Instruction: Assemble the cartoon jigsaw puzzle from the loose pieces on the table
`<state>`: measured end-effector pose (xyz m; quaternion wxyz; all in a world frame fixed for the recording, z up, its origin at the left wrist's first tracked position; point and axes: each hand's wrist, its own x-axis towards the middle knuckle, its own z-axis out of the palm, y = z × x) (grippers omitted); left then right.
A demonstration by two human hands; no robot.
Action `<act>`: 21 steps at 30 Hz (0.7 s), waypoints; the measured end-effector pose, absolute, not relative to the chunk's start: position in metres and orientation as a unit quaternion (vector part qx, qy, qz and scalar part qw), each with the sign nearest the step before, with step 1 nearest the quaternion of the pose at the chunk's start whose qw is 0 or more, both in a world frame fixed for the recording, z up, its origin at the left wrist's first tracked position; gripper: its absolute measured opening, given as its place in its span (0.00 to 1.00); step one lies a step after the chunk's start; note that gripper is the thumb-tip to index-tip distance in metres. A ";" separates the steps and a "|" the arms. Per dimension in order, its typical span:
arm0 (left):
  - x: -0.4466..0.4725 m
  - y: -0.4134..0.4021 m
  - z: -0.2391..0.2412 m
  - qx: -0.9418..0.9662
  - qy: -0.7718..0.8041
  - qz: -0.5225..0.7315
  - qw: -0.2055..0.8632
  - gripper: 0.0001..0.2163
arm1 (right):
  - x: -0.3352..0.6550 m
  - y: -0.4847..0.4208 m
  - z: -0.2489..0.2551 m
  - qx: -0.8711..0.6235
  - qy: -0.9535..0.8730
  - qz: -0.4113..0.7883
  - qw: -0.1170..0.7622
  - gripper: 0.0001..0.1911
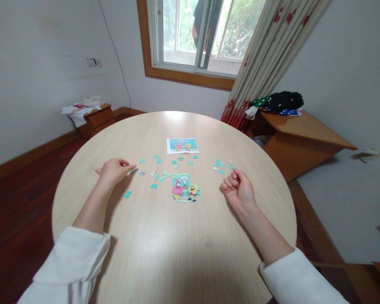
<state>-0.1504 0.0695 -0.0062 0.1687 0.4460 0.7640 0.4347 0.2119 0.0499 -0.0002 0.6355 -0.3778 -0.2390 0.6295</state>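
My left hand (114,172) is left of the scattered pieces, thumb and forefinger closed on a teal puzzle piece (132,170) at the table surface. My right hand (240,189) rests on its side at the right, its fingers curled in; whether anything is inside them is hidden. Just beyond its fingertips lies a small group of teal and pale puzzle pieces (221,171). Between the hands is a partly joined cartoon puzzle (185,188) with pink, pale and yellow figures. More loose pieces (158,176) lie left of it, several apart from one another.
A printed reference picture (183,145) lies behind the pieces on the round wooden table (177,253). Beyond the table at the right, a wooden cabinet (307,131) carries dark clothing (285,101). White cloths (88,105) lie on a small wooden stand at the back left.
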 end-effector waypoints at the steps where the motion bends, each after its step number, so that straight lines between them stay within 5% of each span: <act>1: -0.149 0.069 -0.007 0.452 0.764 0.429 0.167 0.12 | 0.212 0.050 0.000 -0.378 -0.240 0.629 0.635 0.19; 9: -0.148 0.070 -0.012 0.497 0.782 0.352 0.130 0.08 | 0.210 0.048 0.004 -0.383 -0.221 0.631 0.637 0.18; 21: -0.143 0.071 -0.012 0.473 0.771 0.395 0.161 0.12 | 0.211 0.050 0.001 -0.376 -0.244 0.637 0.627 0.19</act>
